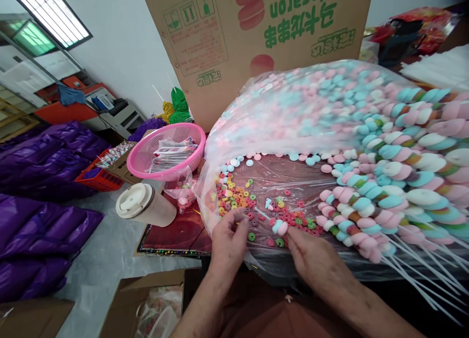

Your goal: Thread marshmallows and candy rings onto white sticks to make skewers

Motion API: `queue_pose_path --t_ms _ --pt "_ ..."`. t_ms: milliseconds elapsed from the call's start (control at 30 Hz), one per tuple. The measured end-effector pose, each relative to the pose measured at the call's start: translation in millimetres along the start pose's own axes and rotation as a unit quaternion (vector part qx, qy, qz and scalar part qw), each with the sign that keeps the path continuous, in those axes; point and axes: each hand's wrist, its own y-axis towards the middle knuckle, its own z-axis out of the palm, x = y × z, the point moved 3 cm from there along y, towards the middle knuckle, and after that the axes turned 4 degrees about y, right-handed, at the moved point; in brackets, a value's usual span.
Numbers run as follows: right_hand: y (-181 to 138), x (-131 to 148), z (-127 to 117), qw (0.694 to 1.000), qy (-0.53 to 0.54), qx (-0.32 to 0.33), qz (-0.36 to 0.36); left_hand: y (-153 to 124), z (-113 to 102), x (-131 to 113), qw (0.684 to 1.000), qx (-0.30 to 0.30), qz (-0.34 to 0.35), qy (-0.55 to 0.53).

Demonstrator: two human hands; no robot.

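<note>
In my right hand (315, 257) is a thin white stick (262, 214) with a few pink, white and blue marshmallows (280, 227) threaded on it. Its bare tip points up and left, over the table. My left hand (230, 238) is beside that tip, thumb and fingers drawn together in a pinch; what lies between them, if anything, is hidden. Loose ring-shaped candies (238, 197) in yellow, orange, red and green are scattered just beyond both hands. Finished marshmallow skewers (388, 191) are stacked to the right, sticks toward me.
A big clear bag (234, 125) of pastel marshmallows spreads across the table. Behind it stands a cardboard box (234, 59). On the left are a pink basket (137, 157) holding printed packets and a lidded cup (161, 211). An open carton (120, 304) sits below the table edge.
</note>
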Motion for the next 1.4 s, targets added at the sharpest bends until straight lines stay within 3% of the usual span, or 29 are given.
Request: queue_pose_path --t_ms 33,100,200,267,367,467,533,667,733,800,900,967,1167,1233,1300,1400 --pt "0.9 -5.2 -3.7 0.999 0.020 -0.027 -0.003 5.7 -3.5 -3.9 0.993 -0.020 0.044 0.110" --pt "1.5 -13.1 -12.4 0.996 0.046 -0.072 -0.007 16.1 -2.2 -10.5 0.946 -0.004 0.105 0.308" --pt "0.2 -17.4 -24.4 0.991 0.067 -0.114 -0.006 24.0 11.8 -15.3 0.887 0.046 0.133 0.439" --pt "-0.6 -17.2 -28.8 0.989 0.071 -0.126 -0.003 23.9 22.9 -17.1 0.890 0.071 0.164 0.420" --pt "-0.3 -16.9 -29.4 0.989 0.077 -0.123 -0.001 22.4 30.3 -16.6 0.929 0.131 0.225 0.263" --pt "1.1 -19.6 -25.8 0.991 0.077 -0.108 0.007 26.3 15.4 -12.5 0.963 0.069 0.211 0.152" --pt "2.0 -22.2 -21.8 0.993 0.068 -0.092 0.014 26.3 6.0 -10.4 0.960 0.030 0.188 0.205" --pt "2.8 -25.3 -13.8 0.996 0.060 -0.055 0.021 14.9 11.7 -10.8 0.896 0.075 0.176 0.401" --pt "1.9 -25.5 -13.1 0.997 0.049 -0.049 0.018 9.7 16.6 -10.7 0.879 0.072 0.170 0.439" --pt "-0.1 -25.4 -13.3 0.999 0.020 -0.034 0.016 8.7 16.3 -8.1 0.899 0.062 0.155 0.404" --pt "-3.6 -22.9 -10.4 0.999 -0.020 0.031 0.010 13.6 4.9 0.8 0.953 0.036 0.093 0.286" --pt "-4.4 -19.4 -7.9 0.997 -0.040 0.063 0.015 16.7 -1.7 3.7 0.957 0.025 0.075 0.278" --pt "-1.4 -14.3 -7.0 0.988 -0.110 0.083 0.066 14.7 16.8 -10.4 0.879 0.060 0.156 0.447" --pt "-3.0 -16.6 -6.7 0.987 -0.112 0.089 0.067 14.9 25.0 -11.7 0.867 0.068 0.160 0.467" --pt "-5.7 -19.0 -6.3 0.988 -0.106 0.093 0.063 17.0 26.9 -9.1 0.892 0.069 0.144 0.422" --pt "-7.1 -17.4 -6.2 0.990 -0.088 0.098 0.045 21.9 18.0 0.5 0.972 0.059 0.051 0.221"
